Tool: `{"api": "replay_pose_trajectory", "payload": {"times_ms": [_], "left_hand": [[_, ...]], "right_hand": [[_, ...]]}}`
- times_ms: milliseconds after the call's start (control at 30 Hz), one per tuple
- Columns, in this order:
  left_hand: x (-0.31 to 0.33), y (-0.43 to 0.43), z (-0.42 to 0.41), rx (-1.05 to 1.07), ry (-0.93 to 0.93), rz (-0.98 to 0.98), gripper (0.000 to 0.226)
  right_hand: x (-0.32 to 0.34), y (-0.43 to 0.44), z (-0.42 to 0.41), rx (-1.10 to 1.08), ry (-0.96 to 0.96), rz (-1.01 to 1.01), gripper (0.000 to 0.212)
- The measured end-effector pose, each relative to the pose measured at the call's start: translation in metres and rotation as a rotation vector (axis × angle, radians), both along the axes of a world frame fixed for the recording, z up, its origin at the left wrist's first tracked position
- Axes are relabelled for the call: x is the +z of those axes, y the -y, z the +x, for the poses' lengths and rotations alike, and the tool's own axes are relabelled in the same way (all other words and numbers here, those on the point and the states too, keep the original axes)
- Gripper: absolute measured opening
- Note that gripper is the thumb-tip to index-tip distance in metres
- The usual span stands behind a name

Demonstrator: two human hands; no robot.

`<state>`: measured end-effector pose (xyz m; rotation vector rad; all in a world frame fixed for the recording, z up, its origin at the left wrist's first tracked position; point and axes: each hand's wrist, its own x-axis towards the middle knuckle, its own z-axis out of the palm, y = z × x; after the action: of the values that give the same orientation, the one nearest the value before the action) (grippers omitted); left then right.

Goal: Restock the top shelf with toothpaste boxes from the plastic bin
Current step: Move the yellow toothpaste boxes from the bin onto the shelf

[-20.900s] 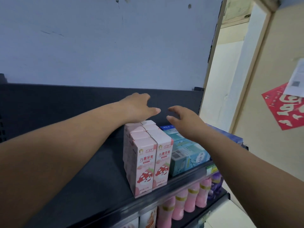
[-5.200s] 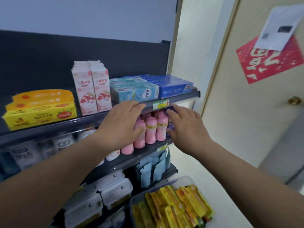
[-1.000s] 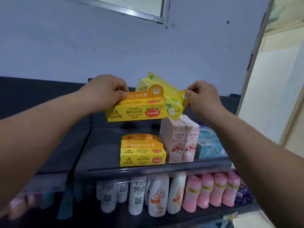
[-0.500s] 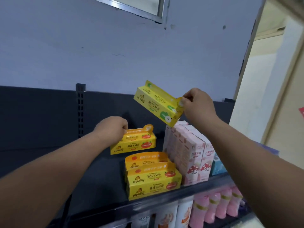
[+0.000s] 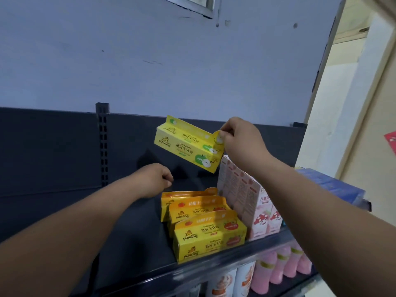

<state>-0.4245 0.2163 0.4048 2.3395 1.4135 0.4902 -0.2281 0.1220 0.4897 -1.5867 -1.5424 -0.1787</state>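
Above the top shelf [image 5: 132, 243], the right hand [image 5: 240, 140] pinches the hang tab of a yellow box [image 5: 186, 146] between thumb and curled fingers. The box is in mid-air, tilted, its length reaching out to the left of the grip. Below and left of that grip, the left hand [image 5: 155, 179] hovers with fingers curled on nothing, just behind stacked orange boxes [image 5: 205, 230] on the shelf, and pink boxes [image 5: 252, 202] stand under the right wrist.

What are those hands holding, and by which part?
The right hand pinches a yellow cardboard apple toothpaste box by its rounded end tab. The left hand is curled and holds nothing.
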Motion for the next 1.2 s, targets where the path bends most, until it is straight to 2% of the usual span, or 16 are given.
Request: {"api": "replay_pose_trajectory", "payload": {"times_ms": [300, 400, 600, 867, 967, 1067, 1200], "left_hand": [[0.022, 0.01, -0.118, 0.346, 0.103, 0.093, 0.009], [0.024, 0.024, -0.148, 0.413, 0.162, 0.138, 0.015], [0.027, 0.061, -0.157, 0.312, 0.262, 0.245, 0.006], [0.014, 0.102, -0.141, 0.219, 0.297, 0.193, 0.021], [0.014, 0.111, -0.138, 0.217, 0.288, 0.183, 0.021], [0.019, 0.118, -0.13, 0.207, 0.279, 0.211, 0.02], [0.027, 0.13, -0.108, 0.186, 0.236, 0.27, 0.027]], "right_hand": [[-0.024, -0.01, -0.06, 0.24, 0.028, -0.179, 0.016], [-0.039, -0.006, -0.081, 0.344, 0.031, -0.271, 0.018], [-0.066, 0.008, -0.1, 0.498, 0.122, -0.45, 0.018], [-0.085, 0.017, -0.096, 0.547, 0.158, -0.586, 0.017], [-0.085, 0.02, -0.093, 0.519, 0.185, -0.576, 0.015], [-0.082, 0.026, -0.089, 0.458, 0.216, -0.514, 0.03], [-0.078, 0.046, -0.079, 0.411, 0.262, -0.384, 0.032]]}}
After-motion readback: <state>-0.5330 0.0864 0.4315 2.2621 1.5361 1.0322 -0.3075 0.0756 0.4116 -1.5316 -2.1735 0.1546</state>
